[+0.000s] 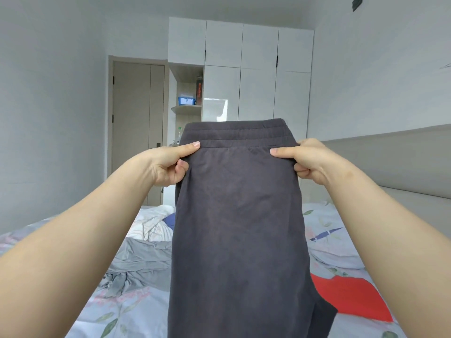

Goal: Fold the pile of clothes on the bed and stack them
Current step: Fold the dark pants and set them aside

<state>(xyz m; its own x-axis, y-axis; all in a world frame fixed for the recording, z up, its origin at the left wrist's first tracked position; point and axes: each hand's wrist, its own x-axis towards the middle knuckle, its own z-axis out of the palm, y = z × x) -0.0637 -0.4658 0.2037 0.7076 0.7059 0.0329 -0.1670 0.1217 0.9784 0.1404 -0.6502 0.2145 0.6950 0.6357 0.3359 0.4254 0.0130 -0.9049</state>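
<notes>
Dark grey trousers (239, 215) with an elastic waistband hang upright in front of me, held up in the air above the bed. My left hand (170, 164) pinches the left side of the waistband, thumb in front. My right hand (305, 159) pinches the right side the same way. The trouser legs drop out of the frame at the bottom. On the bed behind lie a crumpled grey garment (139, 262), a white garment (151, 223) and a red garment (351, 296).
The bed (117, 313) has a floral sheet and a padded beige headboard (390, 162) on the right. White wardrobes (258, 69) and a closed door (136, 128) stand at the far end.
</notes>
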